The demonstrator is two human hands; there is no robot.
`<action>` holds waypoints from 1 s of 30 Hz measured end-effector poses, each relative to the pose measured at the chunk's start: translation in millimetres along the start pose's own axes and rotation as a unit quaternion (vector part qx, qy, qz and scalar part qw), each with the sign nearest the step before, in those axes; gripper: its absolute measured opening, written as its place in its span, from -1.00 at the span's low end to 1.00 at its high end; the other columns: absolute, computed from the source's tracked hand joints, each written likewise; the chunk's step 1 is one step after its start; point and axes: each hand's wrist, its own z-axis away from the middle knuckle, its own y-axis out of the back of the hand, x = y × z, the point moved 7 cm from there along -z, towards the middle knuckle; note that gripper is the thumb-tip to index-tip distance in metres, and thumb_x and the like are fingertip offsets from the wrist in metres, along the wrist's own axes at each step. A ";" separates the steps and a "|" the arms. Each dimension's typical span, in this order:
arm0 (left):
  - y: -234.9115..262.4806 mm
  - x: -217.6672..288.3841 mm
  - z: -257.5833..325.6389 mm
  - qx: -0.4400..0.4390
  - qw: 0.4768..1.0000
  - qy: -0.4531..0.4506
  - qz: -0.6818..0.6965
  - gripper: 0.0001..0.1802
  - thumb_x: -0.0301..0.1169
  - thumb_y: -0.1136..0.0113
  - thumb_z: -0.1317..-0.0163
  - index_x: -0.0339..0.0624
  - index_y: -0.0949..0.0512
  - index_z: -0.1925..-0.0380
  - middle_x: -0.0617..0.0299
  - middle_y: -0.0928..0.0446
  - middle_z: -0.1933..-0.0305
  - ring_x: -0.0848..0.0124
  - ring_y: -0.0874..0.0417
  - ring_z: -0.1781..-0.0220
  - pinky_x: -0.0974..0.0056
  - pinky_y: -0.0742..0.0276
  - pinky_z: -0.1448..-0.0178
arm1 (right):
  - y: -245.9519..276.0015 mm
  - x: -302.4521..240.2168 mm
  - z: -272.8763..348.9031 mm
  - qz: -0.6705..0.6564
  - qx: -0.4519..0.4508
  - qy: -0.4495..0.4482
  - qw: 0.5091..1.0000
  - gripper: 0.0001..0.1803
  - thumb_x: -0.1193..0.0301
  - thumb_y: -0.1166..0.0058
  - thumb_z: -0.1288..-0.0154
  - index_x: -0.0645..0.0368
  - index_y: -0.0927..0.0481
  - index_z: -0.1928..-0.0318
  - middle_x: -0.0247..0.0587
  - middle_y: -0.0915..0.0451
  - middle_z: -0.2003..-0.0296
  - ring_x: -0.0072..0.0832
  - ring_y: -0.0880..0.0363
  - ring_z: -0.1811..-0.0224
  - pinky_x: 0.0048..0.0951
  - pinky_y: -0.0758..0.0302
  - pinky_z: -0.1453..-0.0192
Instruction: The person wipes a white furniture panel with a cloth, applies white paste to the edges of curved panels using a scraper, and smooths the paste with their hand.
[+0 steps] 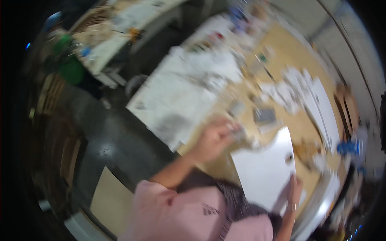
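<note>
A white flat panel (263, 172) with a curved cut-out along its far edge and a small dark hole lies in front of me. My right hand (296, 188) grips its right edge, fingers wrapped round it. Just beyond the panel's far left corner, my left hand (215, 136) is raised, closed on a small grey block (238, 131). Motion blur hides the block's exact kind. Past the panel, a dark grey rectangular pad (264, 115) lies on the tan tabletop (287, 48).
White sheeting (181, 96) with a grey smudge covers the table's left part. Crumpled white cloth or paper (295, 88) lies at the far right, beside a long white strip (325, 114). A blue item (349, 148) stands at the right edge. A person in green (70, 66) is at the far left.
</note>
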 end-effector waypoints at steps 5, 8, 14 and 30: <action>12.4 23.2 -12.6 -0.073 0.997 0.004 -0.007 -0.63 -0.72 -0.21 0.00 -0.26 -0.66 0.14 0.13 -0.53 0.25 0.27 -0.54 0.21 0.34 -0.45 0.19 | -3.7 -17.4 2.6 -0.007 -0.004 -0.021 1.000 -0.45 0.04 -0.07 -0.29 0.35 -0.46 0.53 -0.22 -0.16 0.72 -0.49 -0.10 0.60 -0.31 -0.13 0.49; -5.4 31.3 -7.5 -0.157 0.987 0.003 -0.032 -0.65 -0.71 -0.22 0.02 -0.15 -0.71 0.21 0.19 -0.51 0.30 0.31 -0.49 0.25 0.32 -0.43 0.23 | -1.9 -8.1 8.1 0.005 0.003 -0.025 1.000 -0.41 0.00 -0.05 -0.31 0.36 -0.47 0.53 -0.18 -0.14 0.73 -0.46 -0.09 0.62 -0.29 -0.11 0.50; -31.3 49.9 -9.1 -0.224 0.954 -0.106 -0.170 -0.73 -0.64 -0.18 -0.01 -0.16 -0.70 0.28 0.17 -0.52 0.28 0.23 -0.52 0.23 0.24 -0.49 0.21 | -0.3 -6.1 16.3 -0.038 0.026 0.014 0.999 -0.35 -0.06 -0.02 -0.33 0.36 -0.43 0.56 -0.15 -0.11 0.73 -0.44 -0.06 0.62 -0.28 -0.09 0.51; 83.5 -105.5 39.8 0.022 0.922 0.074 -0.379 -0.76 -0.61 -0.27 0.03 -0.31 -0.66 0.27 0.08 -0.59 0.04 0.12 -0.53 0.04 0.15 -0.46 -0.05 | 40.7 35.4 -5.3 -0.065 0.062 0.028 0.996 -0.37 -0.03 0.01 -0.36 0.35 -0.35 0.56 -0.19 -0.11 0.72 -0.48 -0.06 0.61 -0.30 -0.10 0.50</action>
